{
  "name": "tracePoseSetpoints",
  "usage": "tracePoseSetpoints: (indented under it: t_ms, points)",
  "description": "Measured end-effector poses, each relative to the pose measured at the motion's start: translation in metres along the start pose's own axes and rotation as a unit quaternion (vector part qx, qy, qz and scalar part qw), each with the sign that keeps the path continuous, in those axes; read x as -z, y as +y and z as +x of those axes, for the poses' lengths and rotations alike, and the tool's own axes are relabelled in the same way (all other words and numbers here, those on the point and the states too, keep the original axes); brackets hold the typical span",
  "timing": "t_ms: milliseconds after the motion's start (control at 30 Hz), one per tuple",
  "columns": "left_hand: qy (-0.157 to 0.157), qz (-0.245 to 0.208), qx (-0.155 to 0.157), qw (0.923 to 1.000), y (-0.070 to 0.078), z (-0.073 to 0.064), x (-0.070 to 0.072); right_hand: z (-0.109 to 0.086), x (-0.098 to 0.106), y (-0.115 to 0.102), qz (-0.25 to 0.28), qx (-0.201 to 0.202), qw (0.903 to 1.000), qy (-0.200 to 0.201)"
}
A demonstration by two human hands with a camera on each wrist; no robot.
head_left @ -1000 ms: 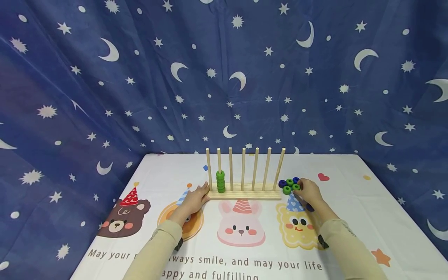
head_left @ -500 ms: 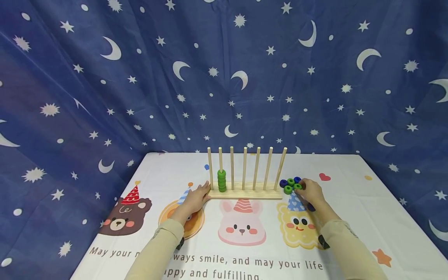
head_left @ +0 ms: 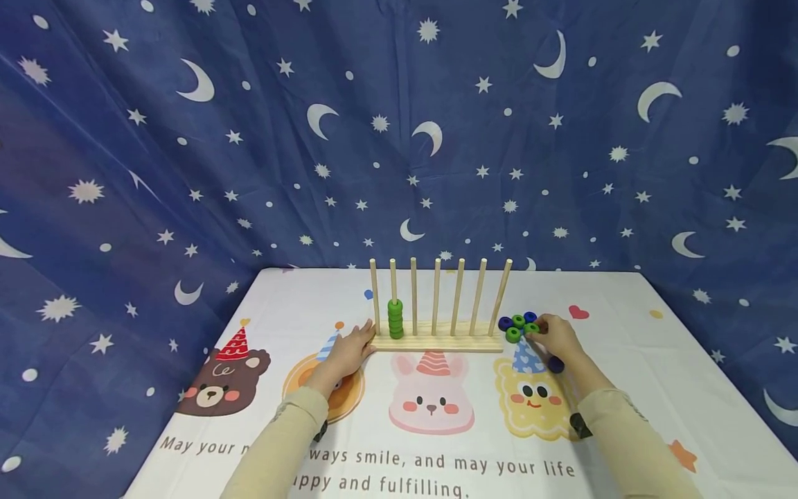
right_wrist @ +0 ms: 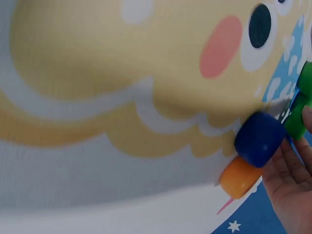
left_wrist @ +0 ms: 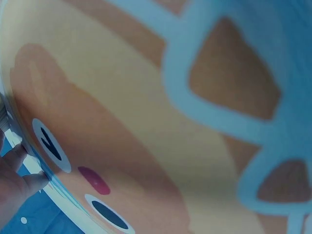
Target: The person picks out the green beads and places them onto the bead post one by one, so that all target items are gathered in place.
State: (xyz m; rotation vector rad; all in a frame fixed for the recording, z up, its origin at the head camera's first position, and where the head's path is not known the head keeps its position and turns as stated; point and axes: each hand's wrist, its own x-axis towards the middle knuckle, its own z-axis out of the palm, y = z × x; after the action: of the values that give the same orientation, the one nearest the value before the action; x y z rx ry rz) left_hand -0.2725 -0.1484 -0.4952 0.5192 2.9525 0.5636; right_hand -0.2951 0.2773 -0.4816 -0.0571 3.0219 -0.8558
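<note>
A wooden bead rack point(head_left: 436, 344) with several upright rods stands on the table; a stack of green beads point(head_left: 395, 319) fills the lower part of its second rod from the left. My left hand point(head_left: 350, 352) holds the rack's left end, thumb at the front corner and fingers reaching behind. To the right of the rack, my right hand point(head_left: 557, 341) pinches a green bead point(head_left: 531, 328) at the edge of a small cluster of green and blue beads point(head_left: 506, 324). Below that hand lies a dark blue bead point(right_wrist: 260, 139), with an orange bead point(right_wrist: 241, 177) beside it in the right wrist view.
A white tablecloth point(head_left: 280, 294) printed with cartoon animals and lettering covers the table. Behind and to the left hangs a blue curtain point(head_left: 349, 229) with moons and stars. The rack's tall rods point(head_left: 458, 298) rise between the two hands.
My right hand has shifted only slightly at the green bead, and more of the dark blue bead below it shows. My left hand stays at the rack's end.
</note>
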Motion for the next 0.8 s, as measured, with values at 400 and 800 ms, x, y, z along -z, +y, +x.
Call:
tracePoseSetpoints:
  t_ms: [400,800]
  points:
    - [-0.005,-0.006,0.003,1.0000,-0.001,0.000,0.000,0.002,0.007,0.001,0.001,0.025,0.9997,0.003]
    - [0.000,0.009,0.003,1.0000,-0.002,0.000,-0.001,-0.004,0.012,-0.006,0.006,0.033,0.9994,-0.005]
